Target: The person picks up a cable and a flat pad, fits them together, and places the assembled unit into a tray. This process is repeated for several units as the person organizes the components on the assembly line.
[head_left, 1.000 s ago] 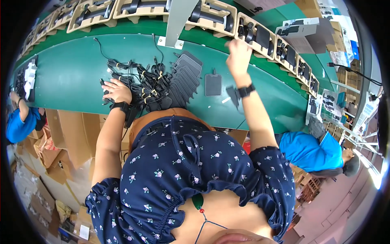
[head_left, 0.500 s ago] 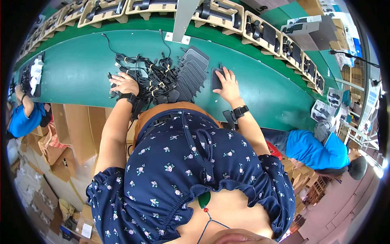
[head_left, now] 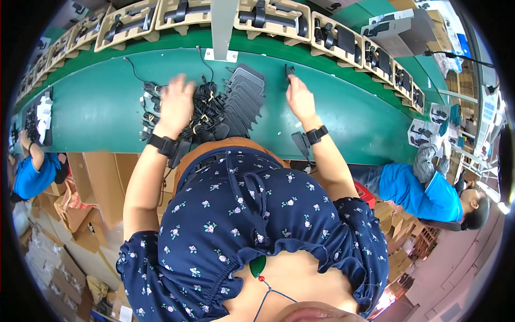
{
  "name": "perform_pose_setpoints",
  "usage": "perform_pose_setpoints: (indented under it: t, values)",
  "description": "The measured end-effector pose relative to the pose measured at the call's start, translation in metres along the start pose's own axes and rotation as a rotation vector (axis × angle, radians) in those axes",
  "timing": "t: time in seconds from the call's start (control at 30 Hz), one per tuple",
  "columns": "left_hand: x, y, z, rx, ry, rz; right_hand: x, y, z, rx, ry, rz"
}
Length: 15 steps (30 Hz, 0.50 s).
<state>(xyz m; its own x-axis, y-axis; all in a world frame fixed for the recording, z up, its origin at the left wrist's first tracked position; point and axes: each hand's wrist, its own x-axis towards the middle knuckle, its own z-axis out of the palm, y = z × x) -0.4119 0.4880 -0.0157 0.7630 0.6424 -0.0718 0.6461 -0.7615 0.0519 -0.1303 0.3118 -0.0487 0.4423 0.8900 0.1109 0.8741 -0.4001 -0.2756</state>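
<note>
My right hand (head_left: 301, 101) is closed on a flat black plate (head_left: 289, 70), which shows as a thin dark edge beyond the fingertips. My left hand (head_left: 178, 107), blurred by motion, is over a pile of bundled black cables (head_left: 203, 110) with its fingers apart; I see nothing in it. Between the hands, several flat black plates (head_left: 244, 96) lie overlapping in a row on the green worktable (head_left: 343, 123). Loose cable ends stick out on the far side of the pile.
Beyond the table edge runs a line of tan moulded trays (head_left: 273, 33) with black parts. A grey metal post (head_left: 221, 27) rises at the table's far side. People in blue tops are at left (head_left: 35, 174) and right (head_left: 413, 193). Cardboard boxes (head_left: 102, 177) stand below at left.
My right hand has gone from lying spread on the black plate to gripping it, tipped edge-on and farther from me. My left hand has moved right and up over the cables.
</note>
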Motion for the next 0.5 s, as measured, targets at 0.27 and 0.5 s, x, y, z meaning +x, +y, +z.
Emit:
perform_pose_setpoints:
  t: [0.27, 0.5]
  values:
    - [0.000, 0.035, 0.031, -0.051, -0.131, 0.260, 0.104, 0.014, -0.063, 0.216, 0.555, -0.031]
    - [0.008, 0.037, 0.000, -0.081, -0.192, 0.184, 0.187, 0.029, -0.068, -0.043, 0.459, -0.118]
